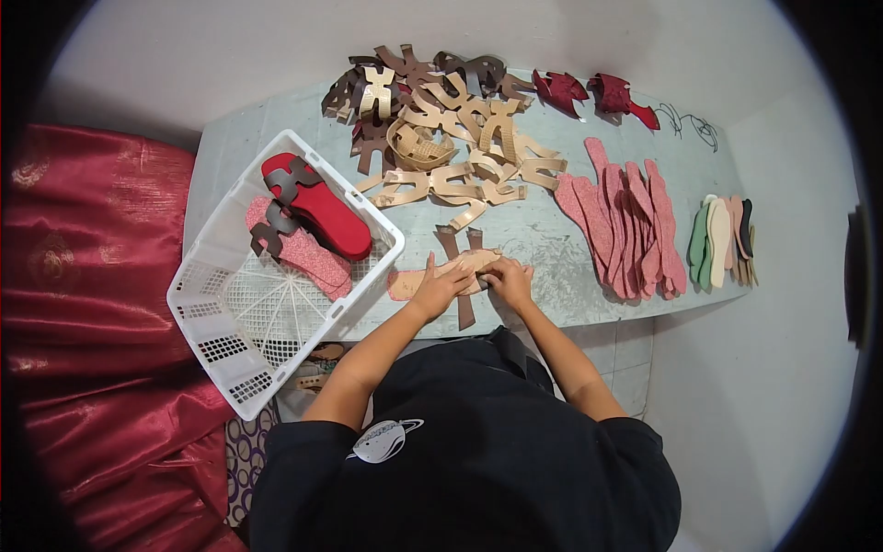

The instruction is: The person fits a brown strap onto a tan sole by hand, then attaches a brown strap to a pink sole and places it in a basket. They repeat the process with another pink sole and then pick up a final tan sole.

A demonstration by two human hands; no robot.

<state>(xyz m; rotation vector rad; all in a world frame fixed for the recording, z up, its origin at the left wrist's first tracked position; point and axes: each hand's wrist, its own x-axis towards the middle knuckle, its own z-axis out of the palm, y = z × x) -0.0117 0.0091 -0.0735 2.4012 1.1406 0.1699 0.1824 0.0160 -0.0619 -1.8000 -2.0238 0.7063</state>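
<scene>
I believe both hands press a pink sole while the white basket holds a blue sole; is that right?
Not quite: the head view shows the basket holds a red sole, not blue. The left hand and right hand do press the pink sole.

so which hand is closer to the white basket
Left. The left hand presses on the pink sole close beside the basket. The right hand touches the left one on its far side, further from the basket.

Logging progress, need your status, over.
Left hand flat on tan strap, right hand alongside. Strap over pink insole. White basket near left hand, not blocking.
</scene>
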